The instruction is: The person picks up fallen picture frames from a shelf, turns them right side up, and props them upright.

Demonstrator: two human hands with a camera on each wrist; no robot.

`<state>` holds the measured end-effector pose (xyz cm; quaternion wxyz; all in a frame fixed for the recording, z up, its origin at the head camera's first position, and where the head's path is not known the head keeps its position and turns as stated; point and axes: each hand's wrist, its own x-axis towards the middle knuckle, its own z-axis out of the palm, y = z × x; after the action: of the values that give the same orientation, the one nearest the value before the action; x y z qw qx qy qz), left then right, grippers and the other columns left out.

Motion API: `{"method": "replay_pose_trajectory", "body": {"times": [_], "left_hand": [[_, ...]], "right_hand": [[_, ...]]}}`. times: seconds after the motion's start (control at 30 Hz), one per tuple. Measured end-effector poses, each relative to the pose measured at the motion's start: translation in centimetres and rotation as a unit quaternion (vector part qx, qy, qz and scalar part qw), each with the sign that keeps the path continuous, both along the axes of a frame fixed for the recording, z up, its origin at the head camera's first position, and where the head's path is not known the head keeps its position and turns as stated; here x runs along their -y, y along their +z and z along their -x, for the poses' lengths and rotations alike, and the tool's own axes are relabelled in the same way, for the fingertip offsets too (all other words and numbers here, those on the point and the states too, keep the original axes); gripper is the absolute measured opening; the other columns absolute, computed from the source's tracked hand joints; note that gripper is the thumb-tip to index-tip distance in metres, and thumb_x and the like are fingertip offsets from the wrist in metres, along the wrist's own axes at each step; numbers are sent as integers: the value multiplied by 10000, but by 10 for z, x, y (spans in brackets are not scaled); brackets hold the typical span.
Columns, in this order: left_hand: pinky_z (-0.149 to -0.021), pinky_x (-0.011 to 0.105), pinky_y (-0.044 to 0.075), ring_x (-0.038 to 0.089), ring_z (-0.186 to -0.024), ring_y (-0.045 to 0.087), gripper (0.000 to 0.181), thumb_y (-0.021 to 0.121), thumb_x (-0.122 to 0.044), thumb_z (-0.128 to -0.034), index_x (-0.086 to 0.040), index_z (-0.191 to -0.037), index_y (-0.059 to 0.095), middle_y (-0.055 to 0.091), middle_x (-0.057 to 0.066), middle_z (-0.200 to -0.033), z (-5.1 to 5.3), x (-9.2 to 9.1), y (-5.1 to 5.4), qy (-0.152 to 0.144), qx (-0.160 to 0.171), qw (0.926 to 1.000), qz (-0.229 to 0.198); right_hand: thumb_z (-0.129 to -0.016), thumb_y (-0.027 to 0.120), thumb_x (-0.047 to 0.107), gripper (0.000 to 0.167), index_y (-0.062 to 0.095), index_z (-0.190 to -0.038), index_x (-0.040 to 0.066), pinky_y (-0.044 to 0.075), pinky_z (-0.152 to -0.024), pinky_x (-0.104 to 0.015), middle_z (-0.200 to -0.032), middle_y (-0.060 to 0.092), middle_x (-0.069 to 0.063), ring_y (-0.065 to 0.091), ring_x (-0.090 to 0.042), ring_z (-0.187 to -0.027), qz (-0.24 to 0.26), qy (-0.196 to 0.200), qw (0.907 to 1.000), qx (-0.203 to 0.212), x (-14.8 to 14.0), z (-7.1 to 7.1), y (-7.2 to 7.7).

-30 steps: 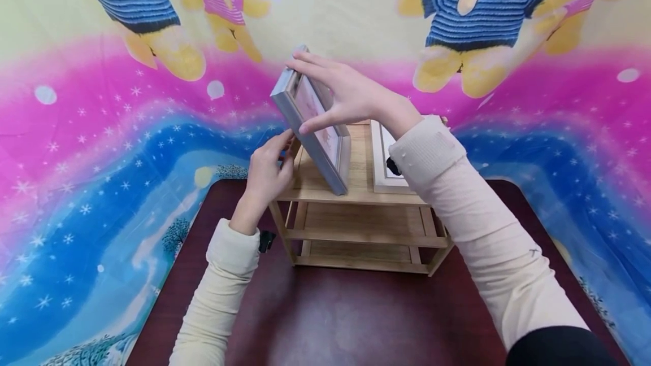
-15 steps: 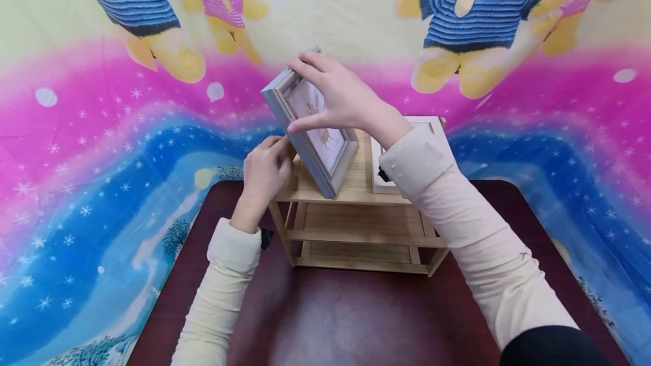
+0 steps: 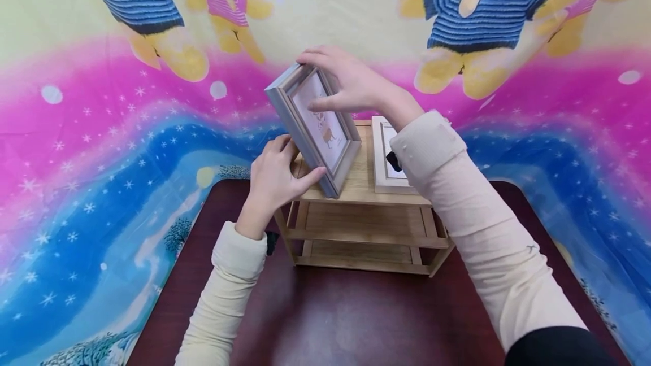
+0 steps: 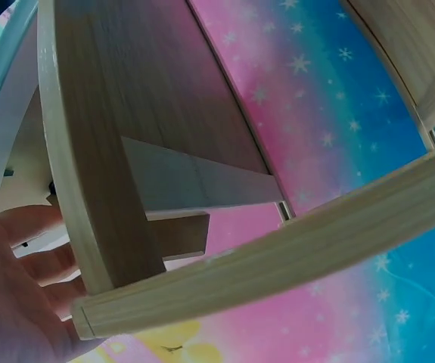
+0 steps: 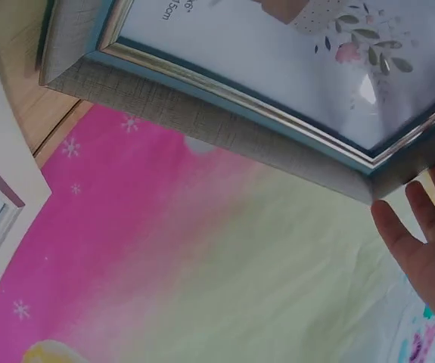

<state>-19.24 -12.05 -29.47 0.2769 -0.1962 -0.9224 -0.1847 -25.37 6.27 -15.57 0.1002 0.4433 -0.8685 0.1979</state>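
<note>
A grey picture frame (image 3: 325, 123) leans back, tilted, on the left of the wooden shelf's top (image 3: 363, 157). Its print shows a small deer, and a flowered corner of the picture frame (image 5: 225, 121) fills the upper right wrist view. My left hand (image 3: 274, 177) holds the frame's lower left side, thumb in front, fingers mostly hidden behind. Beside the shelf's wooden end, the left hand (image 4: 20, 287) shows with its fingers partly covered. At the top edge lie the fairly straight fingers of my right hand (image 3: 356, 81), its thumb across the picture. Fingertips of the right hand (image 5: 429, 249) meet the frame's corner.
A second, white-edged picture frame (image 3: 381, 157) lies on the shelf's right, partly behind my right sleeve. Lower shelf tiers (image 3: 363, 222) show beneath. The shelf stands on a dark red table (image 3: 346, 315) before a printed cloth backdrop (image 3: 239, 95).
The frame has turned so its picture faces me more. My left thumb has come round to its front edge. My right thumb has left the side edge and moved in over the picture.
</note>
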Motion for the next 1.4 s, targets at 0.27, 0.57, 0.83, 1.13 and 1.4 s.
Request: {"method": "replay_pose_trajectory", "body": {"times": [0.27, 0.57, 0.83, 1.13, 1.4], "left_hand": [[-692, 476, 497, 274, -1044, 508, 679, 495, -633, -744, -99, -1154, 583, 540, 121, -1168, 2, -3, -2, -15, -252, 9996, -96], [-710, 478, 495, 269, -1058, 504, 670, 509, -624, -740, -86, -1132, 577, 540, 117, -1178, 3, -2, 0, 22, 6, 9999, -112], [-745, 488, 484, 261, -1082, 484, 672, 553, -591, -745, -114, -1218, 553, 515, 97, -1220, 3, 3, 2, -59, 346, 9993, -163], [-822, 496, 435, 272, -1100, 428, 698, 571, -502, -784, -75, -1324, 457, 433, 114, -1287, 13, 21, 11, -489, 1253, 9907, -214], [-845, 506, 411, 291, -1132, 412, 896, 435, -736, -741, -99, -1370, 409, 374, 108, -1355, 25, 34, 14, -826, 1629, 9831, -153]], "right_hand": [[-795, 658, 228, 676, 355, -1398, 282, 106, -1060, -514, -1519, -33, -51, 32, -241, -1367, 620, -152, 9822, 1765, -10, 17, -2], [-845, 620, 205, 769, 171, -1457, 328, 257, -1034, -473, -1453, 242, -20, 269, -282, -1312, 936, -241, 9613, 2579, -14, 30, -7], [-843, 631, 168, 803, 145, -1448, 373, 329, -993, -458, -1368, 364, -67, 352, -267, -1266, 1091, -329, 9533, 2795, -15, 35, -12], [-832, 602, 66, 821, 157, -1449, 373, 318, -996, -470, -1386, 342, -96, 360, -288, -1243, 904, -629, 9559, 2722, -23, 33, -4], [-815, 603, 23, 844, 153, -1458, 334, 344, -977, -454, -1432, 294, -54, 375, -308, -1213, 864, -643, 9595, 2601, -28, 33, -4]]}}
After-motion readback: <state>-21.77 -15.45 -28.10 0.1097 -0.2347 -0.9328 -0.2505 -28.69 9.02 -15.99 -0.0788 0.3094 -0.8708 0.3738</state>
